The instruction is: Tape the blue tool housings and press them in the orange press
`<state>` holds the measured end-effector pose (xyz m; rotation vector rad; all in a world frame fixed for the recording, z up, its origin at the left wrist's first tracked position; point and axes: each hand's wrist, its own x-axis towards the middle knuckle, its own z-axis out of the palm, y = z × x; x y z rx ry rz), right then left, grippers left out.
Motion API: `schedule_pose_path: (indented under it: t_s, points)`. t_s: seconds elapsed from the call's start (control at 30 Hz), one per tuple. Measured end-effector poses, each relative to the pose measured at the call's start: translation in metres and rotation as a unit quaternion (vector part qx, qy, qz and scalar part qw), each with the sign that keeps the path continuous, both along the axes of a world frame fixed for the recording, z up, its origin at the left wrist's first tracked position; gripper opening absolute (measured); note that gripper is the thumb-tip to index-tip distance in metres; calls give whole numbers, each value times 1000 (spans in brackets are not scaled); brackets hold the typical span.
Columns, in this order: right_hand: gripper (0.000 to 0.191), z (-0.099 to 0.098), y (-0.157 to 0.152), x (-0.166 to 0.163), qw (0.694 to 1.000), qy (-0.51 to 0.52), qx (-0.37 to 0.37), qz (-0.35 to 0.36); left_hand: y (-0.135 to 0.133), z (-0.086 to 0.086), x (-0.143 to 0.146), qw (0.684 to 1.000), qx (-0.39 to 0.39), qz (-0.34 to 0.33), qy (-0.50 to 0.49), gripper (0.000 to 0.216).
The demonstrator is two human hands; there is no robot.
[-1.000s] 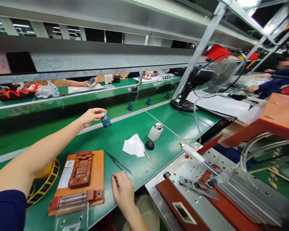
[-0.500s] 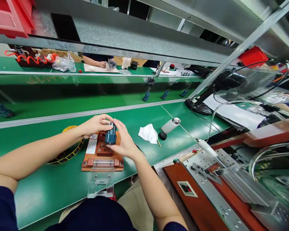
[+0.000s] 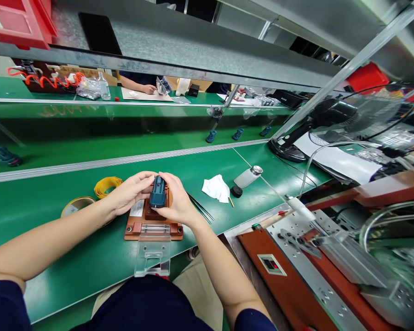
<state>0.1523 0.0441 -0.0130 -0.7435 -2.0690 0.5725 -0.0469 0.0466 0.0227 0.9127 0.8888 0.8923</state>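
Two hands on blue part (image 3: 158, 193) — my left hand (image 3: 129, 193) curled at its left side, my right hand (image 3: 175, 202) curled at right, both gripping it. Part stands on orange jig (image 3: 152, 225), on green bench (image 3: 72, 257). Tweezers (image 3: 200, 208) just right of jig; white cloth (image 3: 216, 188) further right. Yellow tape (image 3: 105, 185) left — near jig.

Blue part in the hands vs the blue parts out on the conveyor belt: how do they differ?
The blue part sits on the orange fixture, with the left hand and right hand on either side of it; the belt parts stand free and untouched. The held one looks larger only because it is nearer. All share the same dark blue colour and a similar blocky shape.
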Motion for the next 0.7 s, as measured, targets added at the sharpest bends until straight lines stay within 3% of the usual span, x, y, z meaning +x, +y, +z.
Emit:
schedule_pose_path:
  t_s: [0.17, 0.3, 0.37, 0.53, 0.7]
  points:
    - [92, -4, 4, -3, 999, 15, -33, -15, -14, 2, -5, 1000, 8, -4, 26, 65]
    - [90, -2, 0, -12, 999, 31, -30, 25, -23, 5, 3, 999, -20, -26, -3, 78]
    - [88, 0, 2, -13, 998, 53, -38, 22, -23, 5, 6, 999, -29, -8, -10, 67]
    - [88, -9, 20, 4, 987, 60, -140, -46, -24, 3, -12, 992, -7, 116, 43, 45]
    - [94, -36, 25, 11, 981, -33, -190, -15, -57, -4, -48, 988, 12, 52, 147, 43]
